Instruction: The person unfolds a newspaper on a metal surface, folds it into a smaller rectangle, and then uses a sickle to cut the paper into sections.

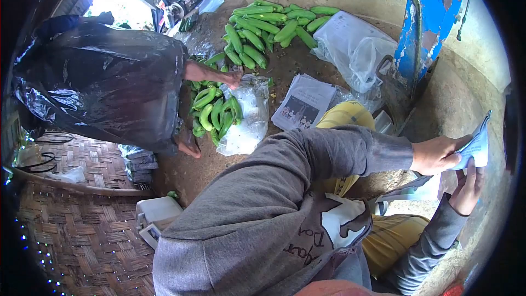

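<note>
My left hand (436,155) pinches a folded blue-and-white paper (475,151) at the far right, with the thumb on its near side. Just below, my right hand (467,189) has its fingertips against the lower edge of the same paper. Grey sleeves cover both arms. Between my yellow-clad legs and near my right wrist lies a pale sheet (427,191), partly hidden by the left forearm. A stack of printed newspaper sheets (304,101) rests on the floor beyond my left knee.
Long green fruits (263,24) are heaped by the wall. Green bananas (216,112) lie beside clear plastic (246,118). Another person (104,85) in dark plastic stands at the left. A plastic-wrapped container (350,38), a blue peeling post (430,19), a white box (156,211) and woven matting (82,230) surround me.
</note>
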### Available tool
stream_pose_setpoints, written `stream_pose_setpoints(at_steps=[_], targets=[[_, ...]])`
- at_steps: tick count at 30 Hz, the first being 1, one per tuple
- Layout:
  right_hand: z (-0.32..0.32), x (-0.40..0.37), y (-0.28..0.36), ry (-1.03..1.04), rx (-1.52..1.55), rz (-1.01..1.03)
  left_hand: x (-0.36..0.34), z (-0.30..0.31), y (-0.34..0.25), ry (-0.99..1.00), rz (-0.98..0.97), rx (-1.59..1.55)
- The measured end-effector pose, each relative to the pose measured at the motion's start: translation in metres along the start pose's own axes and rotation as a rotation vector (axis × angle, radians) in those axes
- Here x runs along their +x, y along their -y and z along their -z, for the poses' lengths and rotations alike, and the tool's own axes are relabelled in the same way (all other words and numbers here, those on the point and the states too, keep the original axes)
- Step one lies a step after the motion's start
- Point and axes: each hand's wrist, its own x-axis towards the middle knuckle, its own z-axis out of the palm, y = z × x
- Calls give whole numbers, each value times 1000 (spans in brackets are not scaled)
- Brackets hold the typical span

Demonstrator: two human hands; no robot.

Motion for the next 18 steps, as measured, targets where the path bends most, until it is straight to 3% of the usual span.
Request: stream_pose_setpoints(at_steps=[6,12,18], targets=[[-4,-2,4,22,-10,-8,2,-4,15,-26,-83,50],[-4,-3,5,4,-32,-21,1,-3,13,26,33,35],[-2,-2,4,40,-16,-36,1,-4,12,-28,-49,43]])
